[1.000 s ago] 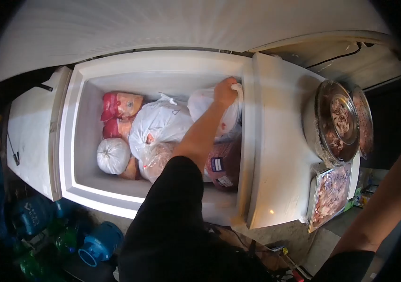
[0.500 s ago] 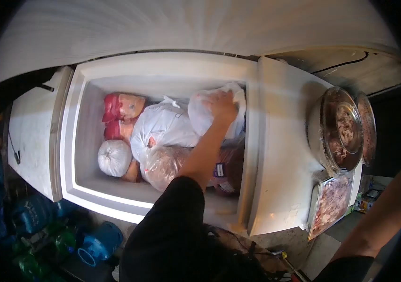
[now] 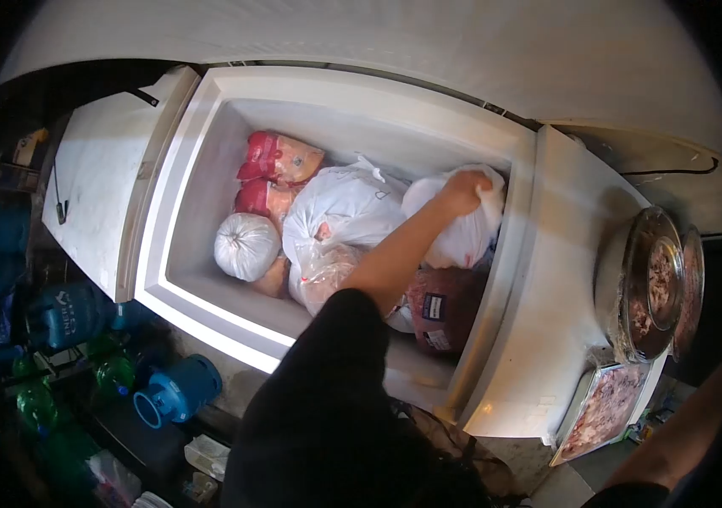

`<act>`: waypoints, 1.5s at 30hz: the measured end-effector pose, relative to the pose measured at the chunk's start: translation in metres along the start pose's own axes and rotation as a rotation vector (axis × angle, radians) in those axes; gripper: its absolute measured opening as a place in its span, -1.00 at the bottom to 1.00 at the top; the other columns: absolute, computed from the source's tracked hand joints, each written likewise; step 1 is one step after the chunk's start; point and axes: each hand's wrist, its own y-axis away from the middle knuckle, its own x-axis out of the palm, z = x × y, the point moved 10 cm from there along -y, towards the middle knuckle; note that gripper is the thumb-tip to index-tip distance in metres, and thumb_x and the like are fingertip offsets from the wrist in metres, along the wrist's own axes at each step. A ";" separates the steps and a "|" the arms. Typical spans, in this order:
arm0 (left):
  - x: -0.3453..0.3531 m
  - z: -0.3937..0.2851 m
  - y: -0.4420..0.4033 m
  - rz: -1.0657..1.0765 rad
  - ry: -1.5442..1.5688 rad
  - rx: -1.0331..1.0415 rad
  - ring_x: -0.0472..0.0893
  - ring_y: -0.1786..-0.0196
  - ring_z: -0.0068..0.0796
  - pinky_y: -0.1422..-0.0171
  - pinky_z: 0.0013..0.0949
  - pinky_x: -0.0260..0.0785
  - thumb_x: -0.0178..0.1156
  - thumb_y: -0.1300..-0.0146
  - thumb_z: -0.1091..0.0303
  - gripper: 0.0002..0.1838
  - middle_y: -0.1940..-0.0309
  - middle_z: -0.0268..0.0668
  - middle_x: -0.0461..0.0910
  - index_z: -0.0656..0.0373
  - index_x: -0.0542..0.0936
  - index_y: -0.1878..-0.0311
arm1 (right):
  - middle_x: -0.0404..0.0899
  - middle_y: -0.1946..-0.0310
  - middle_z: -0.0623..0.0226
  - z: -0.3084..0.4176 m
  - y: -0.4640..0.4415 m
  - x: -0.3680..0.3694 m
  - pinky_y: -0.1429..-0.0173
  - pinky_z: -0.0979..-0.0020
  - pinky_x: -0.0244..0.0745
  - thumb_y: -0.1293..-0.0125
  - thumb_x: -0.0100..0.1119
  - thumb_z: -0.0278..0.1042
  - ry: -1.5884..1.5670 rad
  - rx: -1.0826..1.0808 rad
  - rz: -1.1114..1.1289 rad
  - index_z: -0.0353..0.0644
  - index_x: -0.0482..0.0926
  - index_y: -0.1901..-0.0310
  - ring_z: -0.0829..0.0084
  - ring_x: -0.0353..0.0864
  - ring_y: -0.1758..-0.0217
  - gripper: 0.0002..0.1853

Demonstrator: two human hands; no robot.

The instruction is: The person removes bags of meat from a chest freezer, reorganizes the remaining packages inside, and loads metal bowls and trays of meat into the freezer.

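My left hand (image 3: 467,191) is closed on the gathered top of a white plastic bag (image 3: 460,235) at the right end of the open chest freezer (image 3: 238,331). Below that bag lies a dark red package with labels (image 3: 454,309). A large white bag (image 3: 344,203) sits in the middle, beside a clear bag of meat (image 3: 324,275). Red and orange packs (image 3: 280,158) and a round white bag (image 3: 246,246) fill the left part. Of my right arm only the forearm shows at the right edge; the hand is out of view.
Wrapped meat in a round metal bowl (image 3: 617,284) and on a flat tray (image 3: 604,408) stands on the white surface at right. A hinged lid panel (image 3: 115,182) is at left. Blue gas cylinders (image 3: 179,389) and green bottles (image 3: 36,405) are at lower left.
The view has turned and shifted, so the freezer appears tilted. My left hand, spread over the white bag half a second ago, now grips its top.
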 end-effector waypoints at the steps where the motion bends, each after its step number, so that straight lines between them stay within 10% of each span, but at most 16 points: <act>1: -0.002 0.013 -0.015 -0.053 -0.065 -0.084 0.50 0.11 -0.09 0.01 -0.21 0.35 0.01 0.12 0.58 -0.77 0.29 -0.10 0.53 0.21 0.57 0.34 | 0.54 0.23 0.18 0.001 -0.001 0.001 0.04 0.38 0.38 -0.16 0.13 -0.23 -0.005 0.000 -0.003 -0.20 0.50 0.11 0.35 0.53 0.16 -0.70; 5: 0.022 0.032 -0.046 -0.197 -0.395 -0.279 0.42 -0.03 -0.07 -0.04 -0.03 0.29 0.02 -0.02 0.40 -0.79 0.16 -0.08 0.47 0.18 0.58 0.29 | 0.54 0.22 0.18 0.003 0.001 0.001 0.04 0.39 0.38 -0.17 0.12 -0.23 -0.007 -0.011 -0.006 -0.20 0.50 0.11 0.36 0.53 0.16 -0.70; 7: 0.048 0.016 -0.043 0.142 -0.703 -0.372 0.34 -0.10 -0.04 -0.14 0.18 0.14 0.00 -0.06 0.30 -0.71 0.07 -0.06 0.41 0.13 0.55 0.16 | 0.54 0.22 0.19 0.006 0.001 0.001 0.04 0.39 0.39 -0.18 0.12 -0.23 -0.006 -0.016 -0.010 -0.21 0.50 0.11 0.36 0.53 0.16 -0.70; 10: 0.007 -0.014 0.003 0.030 -0.745 -0.490 -0.12 -0.35 0.25 -0.21 0.45 -0.24 0.10 -0.02 0.09 -0.39 -0.34 -0.04 -0.02 -0.03 0.33 -0.21 | 0.54 0.22 0.19 0.018 -0.004 -0.002 0.04 0.40 0.39 -0.18 0.11 -0.23 -0.024 -0.029 -0.049 -0.21 0.50 0.11 0.37 0.53 0.16 -0.71; 22: 0.001 0.028 0.050 0.080 -0.903 -0.730 -0.14 -0.39 0.12 -0.08 0.57 -0.18 0.10 -0.07 0.02 -0.36 -0.38 -0.11 -0.11 -0.44 0.17 -0.28 | 0.54 0.21 0.20 0.091 -0.029 -0.061 0.05 0.42 0.40 -0.21 0.10 -0.25 -0.142 -0.148 -0.277 -0.23 0.50 0.11 0.38 0.54 0.16 -0.72; 25: -0.024 -0.046 0.048 -0.160 -0.737 -0.589 -0.06 -0.37 0.06 -0.20 0.41 -0.15 0.16 -0.05 0.15 -0.38 -0.30 -0.06 0.07 -0.22 0.25 -0.24 | 0.55 0.21 0.20 0.112 -0.035 -0.092 0.05 0.43 0.40 -0.22 0.09 -0.25 -0.222 -0.205 -0.355 -0.23 0.50 0.11 0.38 0.54 0.16 -0.72; 28: 0.026 -0.127 0.029 -0.300 -0.214 0.128 0.32 -0.14 -0.05 -0.18 0.07 0.16 0.21 -0.05 0.18 -0.47 -0.03 -0.04 0.38 0.06 0.34 -0.11 | 0.55 0.21 0.20 0.121 -0.034 -0.135 0.05 0.43 0.40 -0.22 0.09 -0.25 -0.307 -0.265 -0.442 -0.23 0.50 0.11 0.39 0.54 0.16 -0.72; 30: 0.095 -0.167 0.018 0.034 0.336 -0.229 0.52 0.26 -0.22 0.09 -0.22 0.38 0.22 -0.07 0.08 -0.49 0.28 -0.13 0.52 0.22 0.37 0.02 | 0.55 0.21 0.20 0.120 -0.028 -0.165 0.05 0.44 0.40 -0.23 0.08 -0.25 -0.367 -0.309 -0.492 -0.24 0.50 0.11 0.39 0.54 0.16 -0.72; 32: 0.141 -0.188 -0.003 0.048 0.254 -0.228 0.53 0.48 -0.34 0.29 -0.34 0.42 0.23 -0.07 -0.01 -0.43 0.41 -0.18 0.54 0.23 0.36 0.02 | 0.55 0.21 0.20 0.109 -0.013 -0.198 0.05 0.44 0.40 -0.23 0.08 -0.25 -0.420 -0.342 -0.554 -0.24 0.50 0.11 0.39 0.54 0.16 -0.73; 34: 0.163 -0.218 -0.005 0.151 0.401 -0.587 0.55 0.38 -0.37 0.29 -0.35 0.42 0.22 -0.08 -0.01 -0.41 0.37 -0.14 0.54 0.25 0.35 -0.01 | 0.55 0.21 0.20 0.076 0.007 -0.221 0.05 0.45 0.40 -0.24 0.08 -0.26 -0.456 -0.318 -0.608 -0.24 0.50 0.11 0.39 0.54 0.16 -0.73; 38: 0.211 -0.209 -0.035 0.077 0.377 -0.524 0.49 0.47 -0.45 0.54 -0.38 0.35 0.15 -0.12 0.00 -0.58 0.48 -0.25 0.48 0.16 0.44 0.16 | 0.55 0.20 0.21 -0.091 0.065 -0.168 0.05 0.45 0.40 -0.24 0.07 -0.26 -0.420 0.112 -0.535 -0.25 0.50 0.11 0.40 0.55 0.16 -0.73; 41: 0.213 -0.226 -0.052 0.181 0.179 -0.299 0.54 0.37 -0.28 0.26 -0.24 0.35 0.18 0.00 0.00 -0.58 0.48 -0.21 0.56 0.16 0.56 0.22 | 0.39 -0.11 0.15 -0.272 0.201 0.010 -0.22 0.39 0.20 -0.31 -0.07 -0.12 -0.419 0.767 0.161 -0.23 0.34 -0.14 0.32 0.35 -0.19 -0.54; 42: 0.213 -0.239 -0.054 0.211 0.084 -0.221 0.57 0.31 -0.20 0.13 -0.17 0.35 0.20 0.06 0.00 -0.57 0.46 -0.18 0.60 0.15 0.60 0.23 | 0.38 -0.12 0.17 -0.337 0.257 0.088 -0.22 0.46 0.18 -0.31 -0.14 0.03 0.000 0.358 0.383 -0.19 0.26 -0.22 0.33 0.34 -0.20 -0.43; 44: 0.206 -0.230 -0.050 0.102 0.136 -0.317 0.56 0.34 -0.21 0.17 -0.19 0.37 0.27 0.20 0.10 -0.54 0.46 -0.14 0.58 0.23 0.58 0.24 | 0.18 -0.27 0.29 -0.331 0.339 0.124 -0.16 0.18 0.16 -0.22 -0.22 0.32 -0.806 1.242 0.496 0.07 0.12 -0.31 0.27 0.19 -0.27 -0.29; 45: 0.201 -0.218 -0.041 -0.011 0.258 -0.465 0.56 0.35 -0.21 0.19 -0.20 0.37 0.31 0.27 0.16 -0.52 0.45 -0.12 0.57 0.27 0.57 0.24 | 0.12 -0.31 0.32 -0.336 0.352 0.160 -0.16 0.01 0.11 -0.19 -0.27 0.39 -1.047 1.194 0.598 0.11 0.08 -0.32 0.23 0.13 -0.29 -0.25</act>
